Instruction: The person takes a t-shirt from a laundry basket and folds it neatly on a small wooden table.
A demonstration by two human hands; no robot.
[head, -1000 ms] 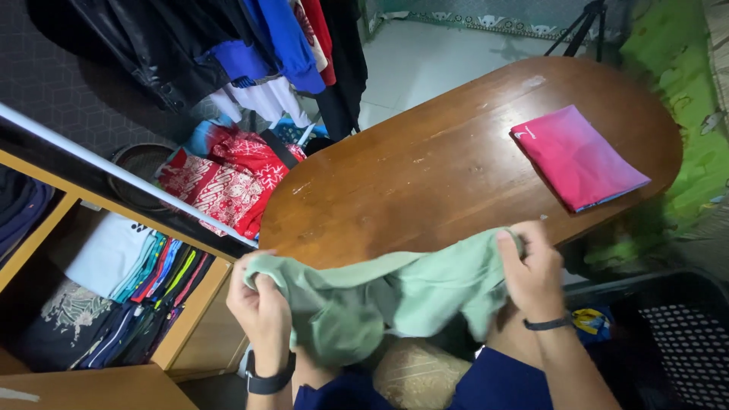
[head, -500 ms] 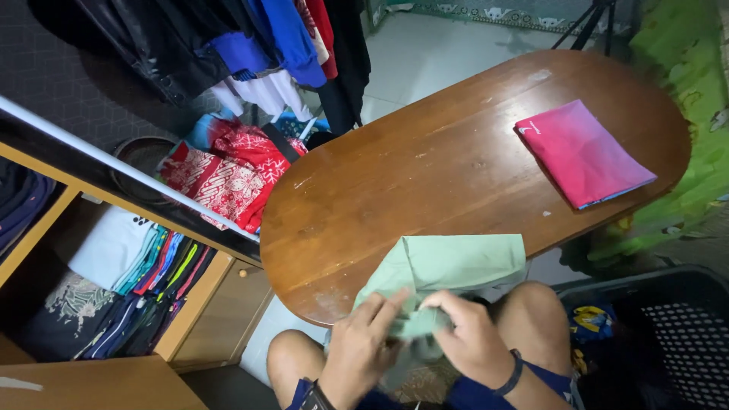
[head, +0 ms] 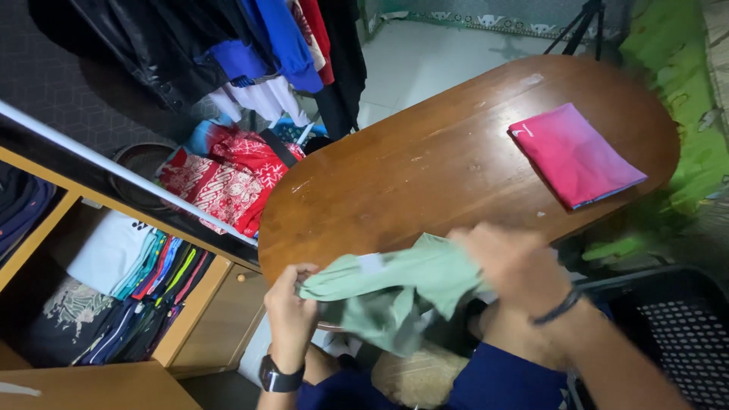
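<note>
Both hands grip a pale green garment (head: pixel 395 285) at the near edge of the table (head: pixel 425 167): the left hand (head: pixel 291 307) is closed on one bunched end, fingers pinching the cloth, and the right hand (head: pixel 512 266) is closed over the other end, somewhat blurred, with a dark band at its wrist. The garment hangs between them, partly over the table's rim and partly above the person's lap, not yet laid flat. Judging by how things lie, the folding of this piece is at an early point: the cloth is crumpled and doubled on itself, with loose folds sagging below the left hand and no neat edges. One piece looks finished already, a pink folded garment (head: pixel 573 154) lying flat and square at the far right of the table, well apart from the hands. The green cloth appears thin and soft, a muted mint colour, with a small white tag or label showing near its upper fold; what kind of garment it is cannot be told. The table is oval, brown wood, scuffed in places. To the left stands a shelf (head: pixel 114 281) with stacked folded clothes, behind it a red patterned cloth (head: pixel 220 186) and hanging clothes (head: pixel 258 53). A dark basket (head: pixel 676 326) sits at the lower right beside the person.
</note>
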